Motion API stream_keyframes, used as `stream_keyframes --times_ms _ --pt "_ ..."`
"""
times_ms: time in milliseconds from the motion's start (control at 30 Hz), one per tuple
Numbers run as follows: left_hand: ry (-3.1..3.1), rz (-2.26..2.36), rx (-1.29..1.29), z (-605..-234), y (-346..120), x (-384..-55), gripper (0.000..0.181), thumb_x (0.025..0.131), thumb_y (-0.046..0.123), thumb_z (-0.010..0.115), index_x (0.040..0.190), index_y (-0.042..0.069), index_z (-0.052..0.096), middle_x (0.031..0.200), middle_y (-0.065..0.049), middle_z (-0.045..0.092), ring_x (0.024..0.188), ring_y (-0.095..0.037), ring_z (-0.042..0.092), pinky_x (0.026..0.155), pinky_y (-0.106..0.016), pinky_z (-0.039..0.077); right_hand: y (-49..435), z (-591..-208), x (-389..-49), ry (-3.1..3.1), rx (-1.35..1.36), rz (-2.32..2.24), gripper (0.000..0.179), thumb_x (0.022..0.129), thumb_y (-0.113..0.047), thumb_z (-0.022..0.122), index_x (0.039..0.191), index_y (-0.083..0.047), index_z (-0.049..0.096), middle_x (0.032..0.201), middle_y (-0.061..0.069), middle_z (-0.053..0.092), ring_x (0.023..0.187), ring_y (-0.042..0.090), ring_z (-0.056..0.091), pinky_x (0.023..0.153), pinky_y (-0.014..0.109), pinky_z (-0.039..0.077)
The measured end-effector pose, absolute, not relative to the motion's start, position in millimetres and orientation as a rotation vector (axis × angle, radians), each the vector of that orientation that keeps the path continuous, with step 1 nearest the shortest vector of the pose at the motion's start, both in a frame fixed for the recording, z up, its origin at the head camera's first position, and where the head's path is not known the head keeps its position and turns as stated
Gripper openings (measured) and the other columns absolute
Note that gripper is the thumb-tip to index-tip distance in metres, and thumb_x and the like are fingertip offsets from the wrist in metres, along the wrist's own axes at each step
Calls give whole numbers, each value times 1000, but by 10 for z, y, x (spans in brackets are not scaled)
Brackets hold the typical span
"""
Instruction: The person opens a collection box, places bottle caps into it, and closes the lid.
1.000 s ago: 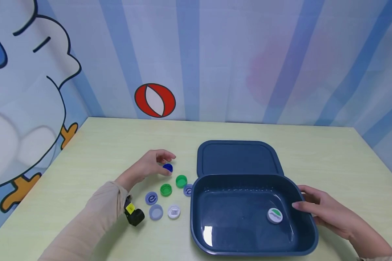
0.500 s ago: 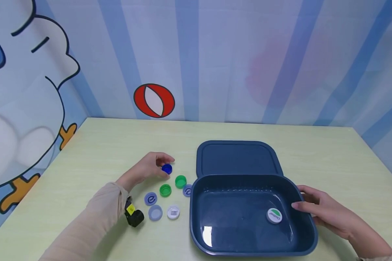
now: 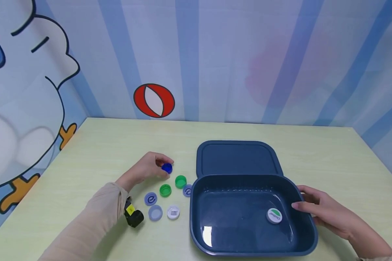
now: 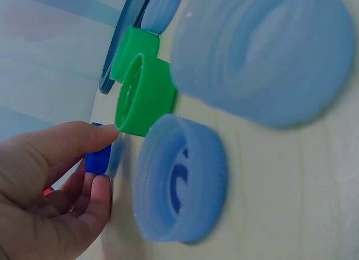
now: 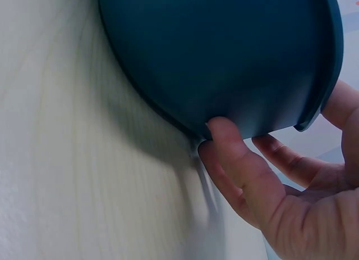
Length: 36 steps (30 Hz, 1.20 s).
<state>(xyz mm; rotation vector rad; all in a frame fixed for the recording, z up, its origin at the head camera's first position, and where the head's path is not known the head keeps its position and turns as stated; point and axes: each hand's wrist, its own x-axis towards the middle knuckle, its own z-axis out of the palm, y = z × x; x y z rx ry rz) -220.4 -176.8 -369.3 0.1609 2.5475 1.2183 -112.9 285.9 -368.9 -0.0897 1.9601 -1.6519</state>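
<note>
My left hand [image 3: 147, 167] pinches a dark blue bottle cap [image 4: 99, 156] between thumb and fingertips, close over the table. Just to its right lie two green bottle caps [image 3: 181, 182]. Nearer the front are pale blue caps [image 3: 151, 198] and a white cap with a printed code [image 3: 173, 212]. With the thumb over the rim and fingers against the outer wall, my right hand [image 3: 330, 212] grips the right side of a dark blue plastic box [image 3: 202, 203]. Inside that box lies a white cap with a green mark [image 3: 274, 216].
Behind the box lies its matching lid [image 3: 238, 159], partly hidden by the box's back rim. One pale blue cap sits right at the box's left wall. A striped curtain [image 3: 212, 65] hangs beyond the far edge of the pale wooden table [image 3: 143, 134].
Over the last second, my left thumb and fingers have shifted slightly around the dark blue cap, which has tilted a little. The right hand and the box stay in place.
</note>
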Motion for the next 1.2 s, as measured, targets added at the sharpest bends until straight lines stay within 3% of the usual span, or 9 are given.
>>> stream_keyframes --times_ms 1200 --pt "2555 1195 257 -3384 -1543 -2083 39 76 5 75 114 9 67 101 -6 61 96 -24 50 77 -30 47 2860 -3686 -1124 1931 -115 -1676 47 96 -13 48 134 7 30 112 10 53 95 24 60 79 49 51"
